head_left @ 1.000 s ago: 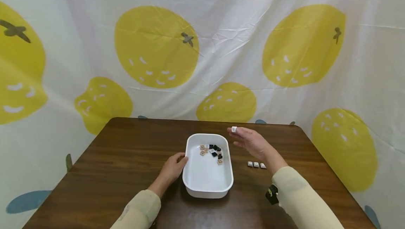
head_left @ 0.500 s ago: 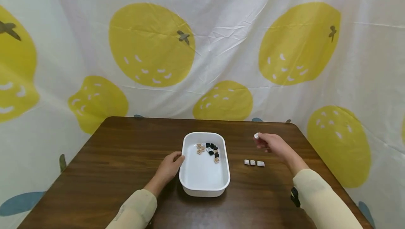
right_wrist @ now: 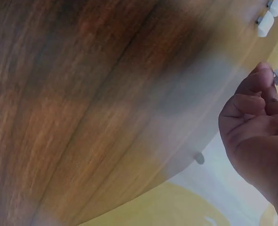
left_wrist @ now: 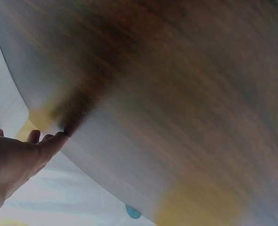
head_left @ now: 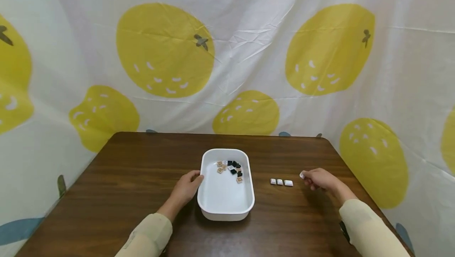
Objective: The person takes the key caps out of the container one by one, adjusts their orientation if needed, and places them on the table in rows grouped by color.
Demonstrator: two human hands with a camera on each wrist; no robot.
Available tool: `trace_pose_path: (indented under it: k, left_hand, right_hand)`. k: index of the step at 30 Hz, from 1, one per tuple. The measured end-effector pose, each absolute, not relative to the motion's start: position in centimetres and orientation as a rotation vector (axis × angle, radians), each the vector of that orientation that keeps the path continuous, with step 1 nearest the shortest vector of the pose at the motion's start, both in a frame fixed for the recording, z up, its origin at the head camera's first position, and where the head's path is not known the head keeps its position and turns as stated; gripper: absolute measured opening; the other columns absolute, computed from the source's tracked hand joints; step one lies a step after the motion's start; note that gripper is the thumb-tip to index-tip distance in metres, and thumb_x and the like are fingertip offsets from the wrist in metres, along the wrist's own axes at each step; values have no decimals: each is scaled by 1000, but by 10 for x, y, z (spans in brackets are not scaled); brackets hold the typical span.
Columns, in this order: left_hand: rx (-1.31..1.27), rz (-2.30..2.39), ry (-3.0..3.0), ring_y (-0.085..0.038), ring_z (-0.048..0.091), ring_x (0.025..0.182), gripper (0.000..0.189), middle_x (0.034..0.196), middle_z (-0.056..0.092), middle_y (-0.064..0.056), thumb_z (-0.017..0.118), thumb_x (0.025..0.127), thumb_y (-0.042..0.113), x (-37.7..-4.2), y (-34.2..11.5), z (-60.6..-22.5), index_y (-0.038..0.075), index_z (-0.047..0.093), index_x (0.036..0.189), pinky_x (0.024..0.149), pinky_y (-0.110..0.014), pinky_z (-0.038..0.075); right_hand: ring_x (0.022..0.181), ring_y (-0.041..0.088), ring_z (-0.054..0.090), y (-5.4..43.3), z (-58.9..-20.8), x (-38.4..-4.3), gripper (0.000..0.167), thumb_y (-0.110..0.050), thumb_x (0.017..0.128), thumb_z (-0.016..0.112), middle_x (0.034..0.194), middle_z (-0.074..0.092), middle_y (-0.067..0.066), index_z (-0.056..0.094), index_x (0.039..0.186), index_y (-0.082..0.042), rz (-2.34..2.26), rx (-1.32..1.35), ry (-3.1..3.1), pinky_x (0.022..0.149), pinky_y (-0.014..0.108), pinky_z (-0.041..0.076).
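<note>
A white rectangular tray [head_left: 225, 201] stands on the brown table, with black, tan and white keycaps [head_left: 233, 171] gathered toward its far end. My left hand [head_left: 183, 190] holds the tray's left rim, the thumb at the edge; in the left wrist view, the tray is out of sight. Right of the tray, three white keycaps [head_left: 279, 182] lie in a row. Just beyond the row's right end, my right hand [head_left: 322, 181] pinches another white keycap [head_left: 302, 175] between thumb and fingers, its underside partly showing in the right wrist view.
The wooden table [head_left: 117, 194] extends on both sides of the tray. A curtain [head_left: 245, 67] printed with yellow lemons hangs behind the table's far edge and along its sides.
My right hand has moved right and down from beside the tray to the right end of the keycap row, still pinching the white keycap. The left hand has stayed at the tray's rim.
</note>
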State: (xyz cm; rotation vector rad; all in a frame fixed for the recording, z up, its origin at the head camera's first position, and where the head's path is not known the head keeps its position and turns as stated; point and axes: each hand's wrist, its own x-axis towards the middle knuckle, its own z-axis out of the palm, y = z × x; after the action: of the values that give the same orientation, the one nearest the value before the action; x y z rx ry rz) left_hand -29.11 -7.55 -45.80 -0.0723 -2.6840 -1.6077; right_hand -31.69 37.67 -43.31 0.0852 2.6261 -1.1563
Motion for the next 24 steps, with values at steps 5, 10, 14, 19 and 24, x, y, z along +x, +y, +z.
trace_pose_path:
  k: [5, 10, 14, 19, 24]
  left_hand:
    - [-73, -1597, -2686, -37, 56, 117, 36, 123, 64, -21, 52, 102, 22, -290, -75, -458, -3, 62, 127, 102, -53, 42]
    - [-72, -1601, -2687, -36, 57, 115, 36, 122, 64, -20, 52, 102, 22, -291, -75, -458, -2, 62, 127, 101, -53, 42]
    - [-67, -1605, -2690, -36, 57, 115, 36, 122, 64, -19, 52, 102, 22, -291, -75, -457, -2, 62, 128, 101, -52, 43]
    - [-55, -1631, -2690, -34, 57, 114, 37, 122, 64, -19, 52, 103, 23, -292, -75, -458, -2, 61, 128, 101, -52, 43]
    - [-39, -1638, -2694, -34, 57, 115, 37, 123, 64, -18, 52, 103, 23, -292, -74, -458, -1, 61, 129, 101, -52, 42]
  right_hand:
    - [60, 13, 50, 375, -434, -314, 41, -32, 106, 44, 69, 54, -1, 64, 82, -5, -1187, 98, 2610, 52, 26, 31]
    - [62, 14, 49, 375, -434, -314, 39, -34, 104, 48, 70, 54, 0, 64, 86, -4, -1214, 136, 2621, 52, 27, 32]
    - [59, 14, 47, 376, -436, -315, 40, -34, 103, 49, 62, 50, -2, 62, 77, -6, -1176, 106, 2634, 51, 26, 32]
    - [57, 14, 45, 374, -440, -313, 40, -31, 102, 55, 59, 47, -2, 60, 73, -4, -1204, 76, 2654, 50, 26, 34]
    - [51, 14, 41, 372, -445, -309, 42, -32, 97, 64, 55, 45, -2, 60, 67, -3, -1272, 136, 2694, 46, 27, 33]
